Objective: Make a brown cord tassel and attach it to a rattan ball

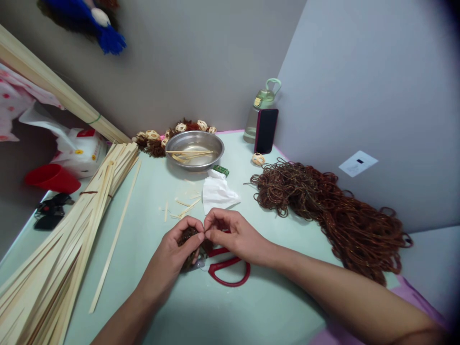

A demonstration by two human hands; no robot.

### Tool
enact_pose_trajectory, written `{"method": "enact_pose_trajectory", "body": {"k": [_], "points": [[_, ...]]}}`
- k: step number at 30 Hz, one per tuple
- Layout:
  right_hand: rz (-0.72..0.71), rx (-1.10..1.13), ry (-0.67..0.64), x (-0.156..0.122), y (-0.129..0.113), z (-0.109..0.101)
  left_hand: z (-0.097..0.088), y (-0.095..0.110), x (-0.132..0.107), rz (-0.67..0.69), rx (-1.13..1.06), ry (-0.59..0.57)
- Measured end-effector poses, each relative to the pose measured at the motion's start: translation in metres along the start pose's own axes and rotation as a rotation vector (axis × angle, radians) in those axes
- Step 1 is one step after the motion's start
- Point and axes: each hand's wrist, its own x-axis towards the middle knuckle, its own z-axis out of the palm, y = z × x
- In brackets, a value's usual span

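Observation:
My left hand is closed around a small bundle of brown yarn, mostly hidden by the fingers. The fingertips of my right hand pinch at the top of that bundle and meet the left thumb. What exactly the right fingers hold is too small to see, perhaps a strand of the yarn. Under both hands lie scissors with red handles; their blades are largely covered. Just beyond the hands rests a crumpled white tissue.
Long pale bamboo strips lie along the left. A metal bowl holds water and strips at the back. A bottle and a phone stand near the wall. Brown cord is heaped on the right. A woven ball lies nearby.

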Motion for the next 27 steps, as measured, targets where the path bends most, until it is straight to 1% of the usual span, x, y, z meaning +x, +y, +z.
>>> {"method": "enact_pose_trajectory", "body": {"k": [5,11,18,22,27], "points": [[0.037,-0.006,-0.012,-0.0002,0.0010,0.0021,-0.0009,-0.0004,0.0003,-0.011,-0.051,-0.021],[0.033,-0.006,-0.006,0.0009,0.0033,0.0027,-0.0008,0.0047,-0.0010,-0.062,-0.231,-0.012],[0.035,0.023,0.023,0.0014,0.0013,0.0022,0.0019,0.0071,-0.0018,-0.059,-0.173,-0.029],[0.024,0.052,0.021,0.0027,0.0032,0.0027,0.0020,0.0075,-0.0014,-0.046,-0.259,-0.015],[0.047,0.122,0.012,0.0036,0.0064,0.0023,0.0003,0.0092,-0.0021,-0.037,-0.349,-0.010]]}}
